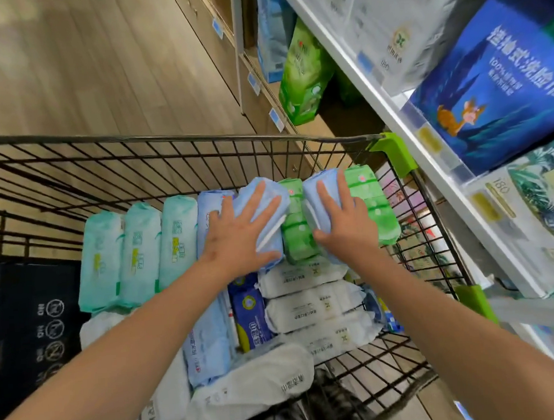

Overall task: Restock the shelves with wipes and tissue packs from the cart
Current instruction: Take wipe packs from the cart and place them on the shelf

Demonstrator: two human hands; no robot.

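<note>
Blue pack (278, 229) under left hand (238, 238); second pack (311, 201) under right hand (347, 221).

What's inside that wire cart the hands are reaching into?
The cart holds teal packs at the left, green packs, white packs nearer, and light blue packs under the left hand and right hand. Whatever lies beneath this top layer is covered.
</note>
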